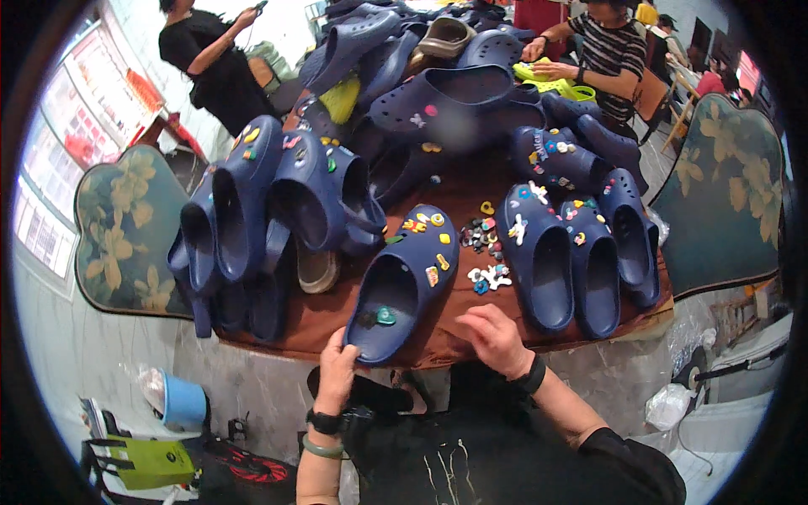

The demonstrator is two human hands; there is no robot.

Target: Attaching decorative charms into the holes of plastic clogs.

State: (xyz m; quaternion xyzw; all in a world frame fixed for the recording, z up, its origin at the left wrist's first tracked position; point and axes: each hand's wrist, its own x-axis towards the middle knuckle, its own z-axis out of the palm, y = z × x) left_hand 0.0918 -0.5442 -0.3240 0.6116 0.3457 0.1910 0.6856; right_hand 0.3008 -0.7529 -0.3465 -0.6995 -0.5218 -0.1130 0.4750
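A dark blue clog (404, 282) lies toe-away on the brown table (328, 316) right in front of me, with small coloured charms on its top and one green charm inside. My left hand (337, 374) grips its heel rim at the table's near edge. To the right of the heel, my right hand (495, 338) rests on the table, fingers curled, nothing visibly in it. A small heap of loose charms (484, 252) lies just beyond that hand.
Three decorated blue clogs (581, 252) stand to the right, a stack of blue clogs (252, 210) to the left, a big pile (438, 76) behind. One person sits at the far right, another stands far left. Patterned chair backs (126, 231) flank the table.
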